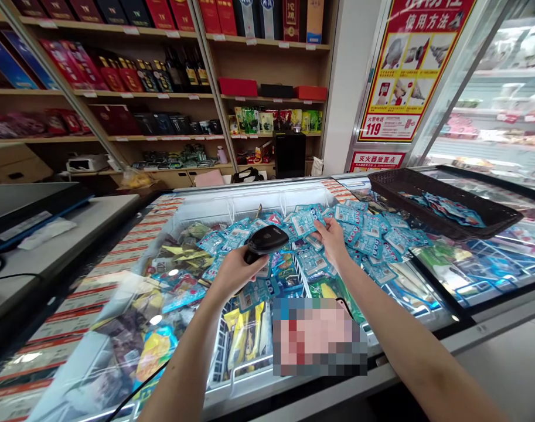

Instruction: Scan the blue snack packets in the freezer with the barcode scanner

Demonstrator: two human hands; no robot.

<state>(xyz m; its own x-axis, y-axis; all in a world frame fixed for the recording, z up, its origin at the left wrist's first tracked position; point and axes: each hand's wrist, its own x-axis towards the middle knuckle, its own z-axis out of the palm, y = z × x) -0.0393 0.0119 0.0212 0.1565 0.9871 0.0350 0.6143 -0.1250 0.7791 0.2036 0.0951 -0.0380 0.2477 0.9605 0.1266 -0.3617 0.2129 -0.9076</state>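
My left hand (232, 271) is wrapped round the handle of a black barcode scanner (268, 237). The scanner's head points toward a blue packet (302, 223) with a printed label. The upper edge of that packet is to the left of my right hand (333, 240), whose thumb and fingers pinch its right side. Many more blue packets (367, 243) lie spread and overlapping on the freezer's glass top (197, 346), around and beneath both hands. Nearer to me, between my forearms, is a rectangular thing (320, 340) blurred into blocks, so its kind is hidden.
A dark woven basket (491, 225) holding several blue packets stands on the right of the freezer. Bagged frozen goods (245, 337) show under the glass. At left is a counter (87, 228) with a cable. Shelves (148, 94) of boxes and bottles line the back.
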